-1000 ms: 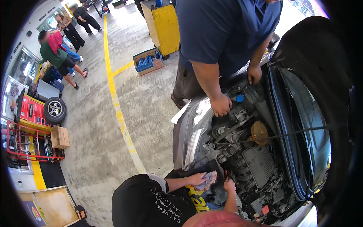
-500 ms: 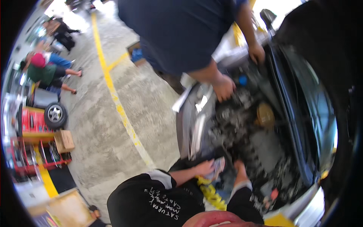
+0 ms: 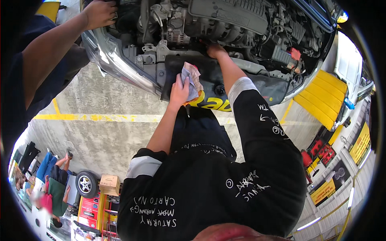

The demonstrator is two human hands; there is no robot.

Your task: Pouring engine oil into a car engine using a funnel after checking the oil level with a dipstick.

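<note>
My left hand (image 3: 179, 93) is closed around a crumpled rag (image 3: 192, 78) with grey and pinkish patches, just over the black fender cover (image 3: 181, 66) draped on the car's front edge. Deep in the engine bay, my right hand (image 3: 216, 51) reaches below the black engine cover (image 3: 229, 14). Its fingers are hidden among the engine parts, so what they touch does not show. Beside that hand runs a grey metal crossbar (image 3: 249, 66). Left of it sits the ribbed metal alternator (image 3: 177, 34).
At the left, another person's hand (image 3: 100, 14) rests on the car's front corner by the headlight (image 3: 116, 60). A yellow ramp (image 3: 321, 98) stands at the right. Behind me are a loose wheel (image 3: 86, 184), a cardboard box (image 3: 109, 184), a red tool cabinet (image 3: 89, 213) and seated people.
My view has swung round, so the engine bay now lies at the top and the other person at the left. My left hand still holds the rag; my right stays in the engine bay.
</note>
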